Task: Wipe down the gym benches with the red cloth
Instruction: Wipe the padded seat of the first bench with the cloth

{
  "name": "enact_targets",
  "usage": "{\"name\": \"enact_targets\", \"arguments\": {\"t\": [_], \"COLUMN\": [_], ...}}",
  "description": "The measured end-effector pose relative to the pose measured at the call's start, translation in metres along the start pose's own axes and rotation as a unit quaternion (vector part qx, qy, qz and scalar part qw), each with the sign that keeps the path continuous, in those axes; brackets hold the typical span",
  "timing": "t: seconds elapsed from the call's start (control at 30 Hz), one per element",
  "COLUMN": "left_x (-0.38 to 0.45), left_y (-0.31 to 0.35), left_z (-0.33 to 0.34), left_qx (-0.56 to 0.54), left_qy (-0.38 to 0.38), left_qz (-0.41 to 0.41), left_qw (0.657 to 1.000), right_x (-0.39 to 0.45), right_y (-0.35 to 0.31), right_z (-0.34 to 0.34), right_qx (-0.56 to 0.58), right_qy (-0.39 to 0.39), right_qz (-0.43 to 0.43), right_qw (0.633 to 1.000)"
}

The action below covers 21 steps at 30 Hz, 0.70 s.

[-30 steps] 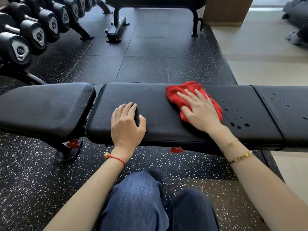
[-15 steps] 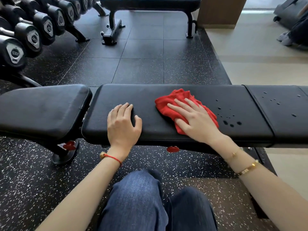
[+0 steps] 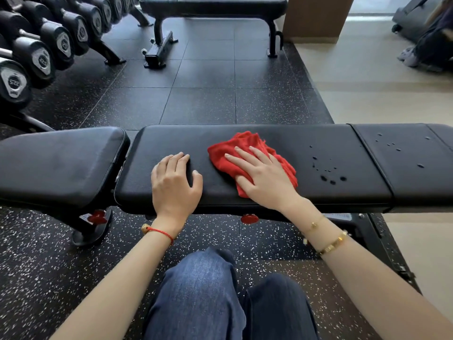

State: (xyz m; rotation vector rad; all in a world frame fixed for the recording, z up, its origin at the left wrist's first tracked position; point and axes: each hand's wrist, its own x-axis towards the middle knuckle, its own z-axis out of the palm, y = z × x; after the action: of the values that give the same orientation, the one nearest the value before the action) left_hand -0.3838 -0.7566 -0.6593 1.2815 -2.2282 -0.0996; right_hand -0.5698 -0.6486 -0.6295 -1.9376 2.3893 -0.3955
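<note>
Speckled black rubber flooring covered the gym, giving way to pale floor at 2 o'clock. Across the middle of the view ran the near gym bench, the table of this job, its long middle pad flanked by a separate seat pad at 9 o'clock and another section at 3 o'clock. A second bench stood well apart at 12 o'clock, and a dumbbell rack filled 10 o'clock; neither blocked the reach. The person's denim-clad knees sat at 6 o'clock, close under the table. The right hand lay flat, fingers straight and spread, pressing the red cloth onto the middle pad just right of centre. The left hand rested palm-down beside it at about 8 o'clock from the cloth, fingers lightly bent and gripping nothing, seemingly as a brace. Water droplets stood on the pad at 3 o'clock from the cloth, with more on the right section. Wiping of the middle pad appeared to be under way; the next move probably called for sweeping the cloth rightward through the drops under steady pressure. Nothing lay in that path.
</note>
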Motion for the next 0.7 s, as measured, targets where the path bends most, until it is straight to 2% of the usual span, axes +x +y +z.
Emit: {"name": "enact_targets", "arguments": {"t": [0.1, 0.23, 0.3, 0.4, 0.53, 0.63, 0.7], "left_x": [0.000, -0.001, -0.001, 0.001, 0.001, 0.000, -0.001], "left_y": [0.001, 0.002, 0.002, 0.002, 0.002, 0.001, 0.001], "left_z": [-0.001, 0.001, 0.001, 0.001, 0.000, -0.001, -0.001], "left_qx": [0.001, 0.009, 0.015, 0.016, 0.011, 0.011, 0.011], "left_qy": [-0.002, -0.008, -0.010, -0.007, -0.009, -0.009, -0.012], "left_qz": [0.002, 0.000, 0.002, 0.004, 0.005, 0.006, 0.007], "left_qw": [1.000, 1.000, 1.000, 1.000, 1.000, 1.000, 1.000], "right_x": [-0.010, 0.029, 0.051, 0.057, 0.018, -0.012, -0.019], "right_y": [0.026, 0.053, 0.047, 0.023, 0.007, 0.022, 0.043], "right_z": [-0.006, -0.012, -0.009, -0.003, 0.000, -0.005, -0.011], "right_qx": [0.008, -0.004, -0.012, -0.012, -0.002, 0.006, 0.004], "right_qy": [0.009, 0.000, -0.012, -0.017, -0.004, 0.008, 0.011], "right_qz": [0.019, 0.123, 0.145, 0.106, 0.017, -0.014, -0.004], "right_qw": [1.000, 0.992, 0.989, 0.994, 1.000, 1.000, 1.000]}}
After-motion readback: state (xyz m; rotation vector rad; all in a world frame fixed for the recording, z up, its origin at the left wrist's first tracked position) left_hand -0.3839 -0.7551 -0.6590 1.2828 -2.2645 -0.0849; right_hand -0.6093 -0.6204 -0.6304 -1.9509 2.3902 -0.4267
